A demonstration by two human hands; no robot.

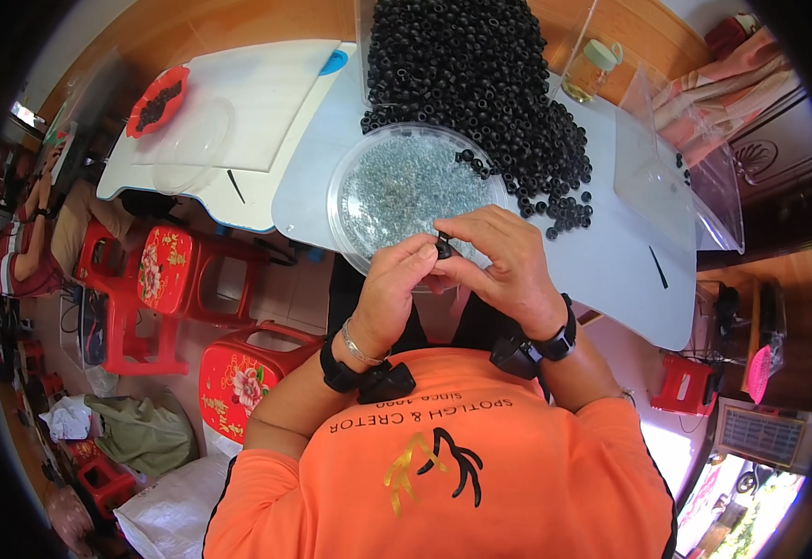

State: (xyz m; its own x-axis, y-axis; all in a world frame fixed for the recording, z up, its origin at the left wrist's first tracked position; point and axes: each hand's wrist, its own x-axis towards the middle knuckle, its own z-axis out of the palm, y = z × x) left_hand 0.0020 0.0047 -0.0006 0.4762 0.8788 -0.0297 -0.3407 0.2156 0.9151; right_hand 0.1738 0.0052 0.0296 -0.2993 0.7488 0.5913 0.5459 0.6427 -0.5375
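Observation:
My left hand [390, 287] and my right hand [508, 270] meet in front of my chest, at the near rim of a round clear tray [335, 210]. Between their fingertips is a small black plastic part [443, 246], pinched from both sides; its far details are covered by the fingers. Many tiny clear, glassy pieces [392, 186] fill the tray. Just beyond it lies a big heap of black ring-shaped parts [466, 70], with a few spilling over the tray's right rim.
A light blue table [601, 270] carries the heap, a clear bin [653, 168] and a glass jar [594, 67]. On a white table to the left sits a red dish [158, 101] of dark bits. Red stools [165, 270] stand below. Another person [28, 238] sits far left.

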